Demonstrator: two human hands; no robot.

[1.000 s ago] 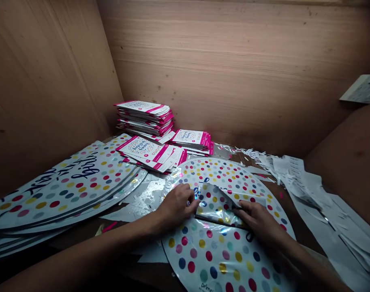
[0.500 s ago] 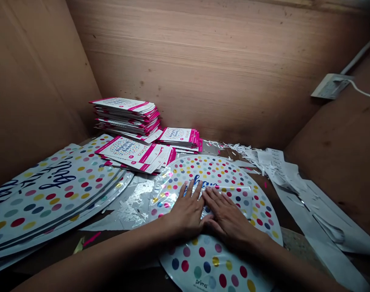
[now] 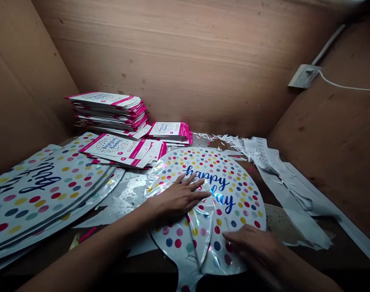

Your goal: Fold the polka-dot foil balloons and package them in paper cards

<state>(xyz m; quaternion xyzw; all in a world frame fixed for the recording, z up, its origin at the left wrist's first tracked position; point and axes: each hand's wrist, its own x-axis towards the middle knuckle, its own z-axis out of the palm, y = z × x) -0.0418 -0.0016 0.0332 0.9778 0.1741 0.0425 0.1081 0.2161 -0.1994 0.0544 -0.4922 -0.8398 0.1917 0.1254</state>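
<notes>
A flat foil balloon point(image 3: 245, 190) with coloured dots and blue "happy" lettering lies in front of me, its neck pointing toward me. A strip of its left part is folded inward, with a crease running down to the neck. My left hand point(image 3: 181, 196) rests flat over this fold, fingers spread, hiding part of the lettering. Over the lower right edge is my right hand point(image 3: 251, 241), somewhat blurred. Its index finger stretches out across the dots, the other fingers are mostly hidden, and nothing shows in it.
More flat dotted balloons point(image 3: 72, 178) are piled at left. Pink-and-white printed packets point(image 3: 107, 113) stand stacked at the back, with smaller piles beside them. Paper strips point(image 3: 282, 186) and shreds lie at right. A socket box point(image 3: 304, 76) with a white cable hangs on the wooden wall.
Both hands first held a folded flap, then pressed flat on the balloon. The flap is now opened out, showing the lettering; my right hand has moved down and right. The view has shifted right.
</notes>
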